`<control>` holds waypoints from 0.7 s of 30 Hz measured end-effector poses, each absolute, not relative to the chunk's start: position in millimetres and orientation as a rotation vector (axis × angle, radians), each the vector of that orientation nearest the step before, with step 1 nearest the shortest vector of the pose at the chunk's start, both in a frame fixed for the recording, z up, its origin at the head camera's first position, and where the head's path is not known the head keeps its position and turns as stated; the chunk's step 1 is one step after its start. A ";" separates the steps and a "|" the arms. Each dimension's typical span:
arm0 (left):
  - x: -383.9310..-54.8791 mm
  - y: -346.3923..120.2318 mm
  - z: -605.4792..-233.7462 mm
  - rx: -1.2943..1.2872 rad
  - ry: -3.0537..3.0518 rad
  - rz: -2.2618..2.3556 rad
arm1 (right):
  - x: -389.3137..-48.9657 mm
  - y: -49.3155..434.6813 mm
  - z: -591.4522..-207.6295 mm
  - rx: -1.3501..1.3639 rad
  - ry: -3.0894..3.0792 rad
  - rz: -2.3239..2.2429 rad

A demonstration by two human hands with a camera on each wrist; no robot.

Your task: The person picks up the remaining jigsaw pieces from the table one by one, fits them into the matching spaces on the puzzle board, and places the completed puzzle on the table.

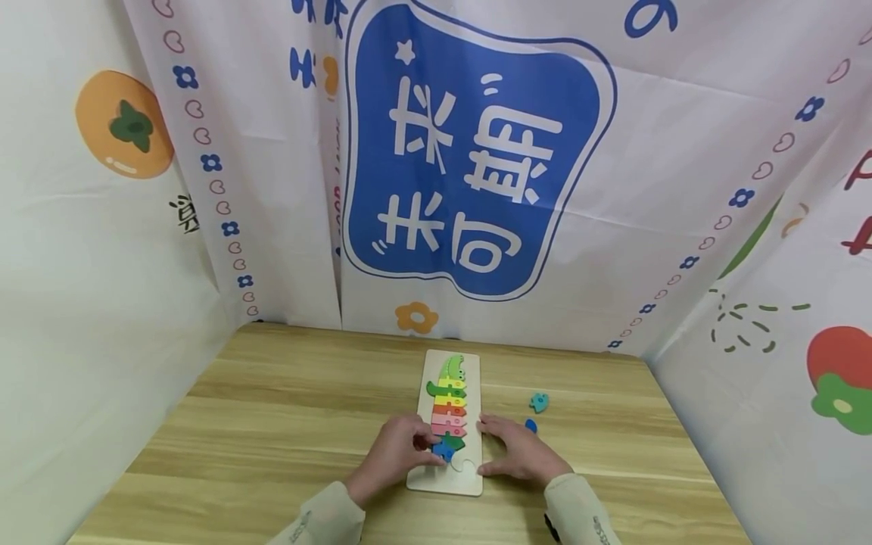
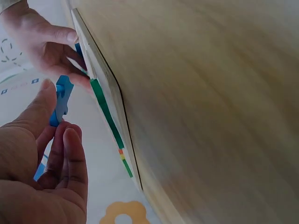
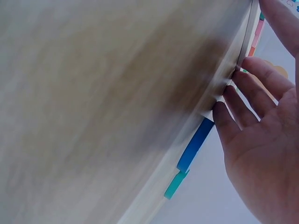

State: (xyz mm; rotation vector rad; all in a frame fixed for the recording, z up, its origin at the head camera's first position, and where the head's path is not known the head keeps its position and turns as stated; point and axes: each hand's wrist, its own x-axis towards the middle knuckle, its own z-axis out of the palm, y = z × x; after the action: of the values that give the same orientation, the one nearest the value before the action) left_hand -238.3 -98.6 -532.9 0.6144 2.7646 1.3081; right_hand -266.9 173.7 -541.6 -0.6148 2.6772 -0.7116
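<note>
A pale wooden puzzle board (image 1: 470, 485) lies lengthwise on the table, carrying a crocodile of green, yellow, red and pink pieces, with the green head (image 1: 453, 369) at the far end. Between thumb and fingertips my left hand (image 1: 395, 453) pinches a blue puzzle piece (image 1: 443, 452) over the board's near part, next to a dark green piece (image 1: 453, 441). The left wrist view shows this blue piece (image 2: 60, 100) tilted on edge above the board. My right hand (image 1: 519, 452) touches the board's right edge, thumb and fingers spread. A curved, unfilled recess (image 1: 465, 465) shows near the board's close end.
Right of the board lie a teal puzzle piece (image 1: 539, 402) and a darker blue piece (image 1: 531, 426), the latter close beside the right hand. The wood-grain table (image 1: 286, 401) meets a printed white cloth (image 1: 300, 250) at the back and sides.
</note>
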 end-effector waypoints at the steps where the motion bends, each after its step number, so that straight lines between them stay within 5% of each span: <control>1: -238.5 -97.4 -533.6 0.603 2.764 1.304 | -266.9 173.6 -541.5 -0.617 2.676 -0.712; 21: -245.7 -89.4 -540.1 0.509 2.832 1.163 | -270.6 175.0 -543.7 -0.625 2.672 -0.709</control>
State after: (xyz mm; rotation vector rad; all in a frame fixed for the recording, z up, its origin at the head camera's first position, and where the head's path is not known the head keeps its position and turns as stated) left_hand -245.7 -89.4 -540.1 0.5085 2.8322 1.1628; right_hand -270.6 175.0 -543.7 -0.6253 2.6724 -0.7094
